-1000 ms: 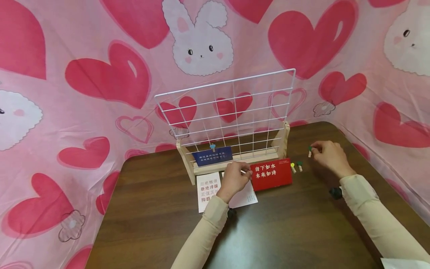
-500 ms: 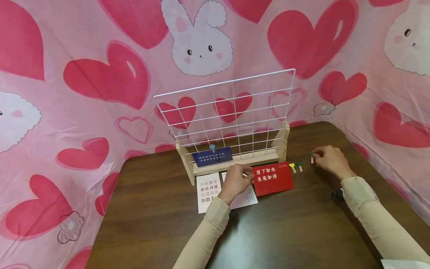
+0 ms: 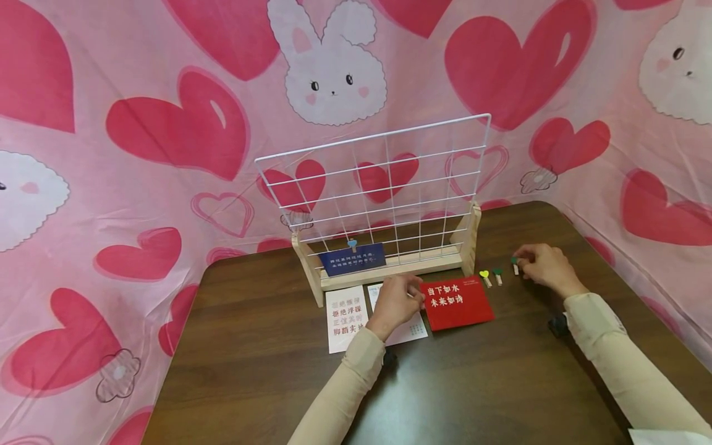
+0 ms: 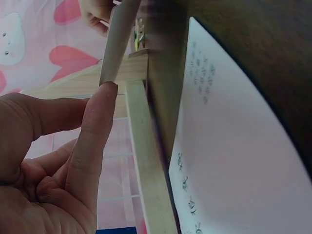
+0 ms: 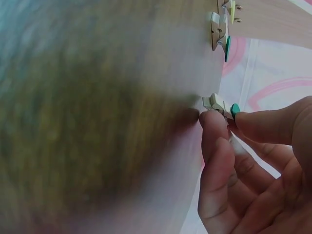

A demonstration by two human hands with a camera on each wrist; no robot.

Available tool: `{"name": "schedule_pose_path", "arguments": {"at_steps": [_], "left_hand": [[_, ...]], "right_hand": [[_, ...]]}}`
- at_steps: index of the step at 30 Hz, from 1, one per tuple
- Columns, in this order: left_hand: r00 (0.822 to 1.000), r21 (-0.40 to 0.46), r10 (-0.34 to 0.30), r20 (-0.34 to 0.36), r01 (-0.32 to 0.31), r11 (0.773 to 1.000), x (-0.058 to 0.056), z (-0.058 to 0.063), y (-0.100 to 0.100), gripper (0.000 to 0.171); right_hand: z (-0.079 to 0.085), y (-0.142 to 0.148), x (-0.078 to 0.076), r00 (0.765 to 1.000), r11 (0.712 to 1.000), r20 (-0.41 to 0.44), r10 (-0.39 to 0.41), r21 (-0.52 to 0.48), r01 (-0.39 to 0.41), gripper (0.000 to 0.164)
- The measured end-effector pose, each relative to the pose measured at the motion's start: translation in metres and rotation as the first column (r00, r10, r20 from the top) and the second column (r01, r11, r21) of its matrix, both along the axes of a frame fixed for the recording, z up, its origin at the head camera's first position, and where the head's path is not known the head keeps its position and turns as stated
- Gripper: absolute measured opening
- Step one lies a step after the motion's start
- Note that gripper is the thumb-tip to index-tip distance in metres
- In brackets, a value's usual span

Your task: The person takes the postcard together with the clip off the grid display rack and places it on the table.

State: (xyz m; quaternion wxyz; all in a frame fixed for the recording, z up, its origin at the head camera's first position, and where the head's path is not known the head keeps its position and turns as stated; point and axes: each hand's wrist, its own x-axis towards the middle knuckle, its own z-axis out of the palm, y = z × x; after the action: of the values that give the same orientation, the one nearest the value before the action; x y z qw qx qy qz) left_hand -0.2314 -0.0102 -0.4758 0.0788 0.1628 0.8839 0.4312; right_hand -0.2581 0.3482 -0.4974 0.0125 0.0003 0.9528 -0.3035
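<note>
My left hand (image 3: 396, 304) pinches the left edge of a red card (image 3: 458, 312) with white Chinese writing, in front of the grid stand's right part. The left wrist view shows this card (image 4: 115, 44) nearly edge-on at thumb and index fingertip. Further right, my right hand (image 3: 547, 267) pinches a small wooden clothespin (image 5: 217, 103) with a green top, low over the table. Two more clothespins lie between card and right hand: one with a yellow heart (image 3: 485, 277), one with a green top (image 3: 497, 276). Under the left hand lies a white card (image 3: 408, 332), partly hidden.
A white wire grid (image 3: 372, 136) stands in a wooden base (image 3: 411, 268) at the back of the brown table (image 3: 250, 371). A blue card (image 3: 361, 262) hangs on it from a blue-topped clothespin (image 3: 352, 245). Another white printed card (image 3: 343, 318) lies front left of the base.
The red card has come down and tilted flatter, shifting slightly right and nearer. My left hand moved a little right with it. My right hand, clothespin still pinched, sank slightly closer to the table.
</note>
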Motion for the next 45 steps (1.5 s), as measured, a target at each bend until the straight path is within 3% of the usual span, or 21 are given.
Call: {"name": "schedule_pose_path", "arguments": {"at_steps": [13,27,36,45], "left_hand": [[1.0,-0.078,0.007,-0.009,-0.007,0.997,-0.004,-0.011,0.006,0.031],[0.999,-0.195,-0.006,-0.039,-0.002,0.981,-0.007,-0.011,0.009,0.026],[0.999,-0.242,-0.019,-0.027,0.011,0.97,-0.009,-0.013,0.01,0.024],[0.997,-0.275,-0.032,-0.067,0.013,0.961,-0.01,-0.014,0.01,0.023]], "right_hand": [[-0.002,-0.002,-0.002,1.0,0.997,0.0,0.023,-0.067,-0.023,0.023],[-0.002,-0.003,-0.005,0.996,0.994,0.075,0.048,-0.098,-0.041,0.027],[-0.001,-0.006,-0.005,0.993,0.993,0.09,0.082,-0.088,-0.074,0.024],[-0.002,-0.005,-0.005,0.991,0.992,0.1,0.089,-0.102,-0.078,0.025]]}}
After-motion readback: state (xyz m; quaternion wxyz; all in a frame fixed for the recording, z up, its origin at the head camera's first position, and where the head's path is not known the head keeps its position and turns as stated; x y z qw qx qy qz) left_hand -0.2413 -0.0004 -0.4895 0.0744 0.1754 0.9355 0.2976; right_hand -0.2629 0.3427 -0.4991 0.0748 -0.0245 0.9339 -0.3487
